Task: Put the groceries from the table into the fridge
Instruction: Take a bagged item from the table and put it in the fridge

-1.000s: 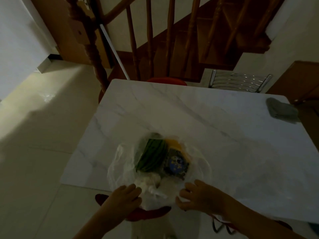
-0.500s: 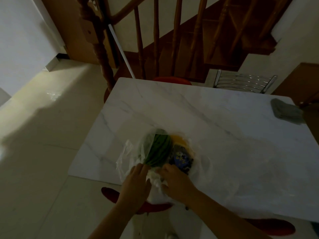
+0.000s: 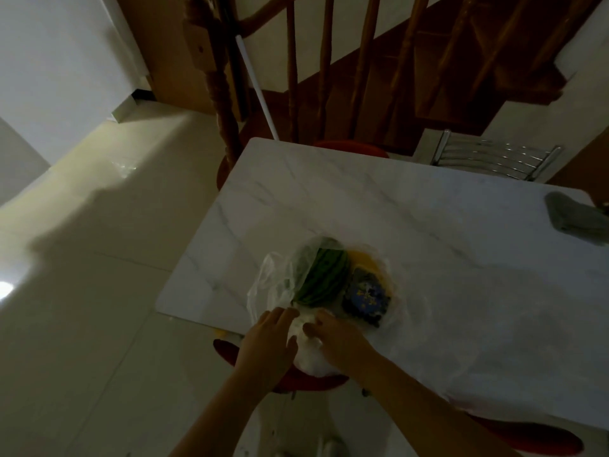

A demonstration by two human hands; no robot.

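Two hands meet at the desk's (image 3: 428,232) near edge: the left hand (image 3: 268,346) and right hand (image 3: 336,334) rest on white plastic of the grocery bag (image 3: 280,288), fingers loosely curved, grip unclear. Inside, a striped green melon (image 3: 324,277) lies slanting away rightward beside a dark blue packet (image 3: 365,298). Farther right, a grey cloth (image 3: 573,216); beyond, a metal chair (image 3: 494,156).

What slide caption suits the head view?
Both hands gather the clear grocery bag at the marble table's near edge.
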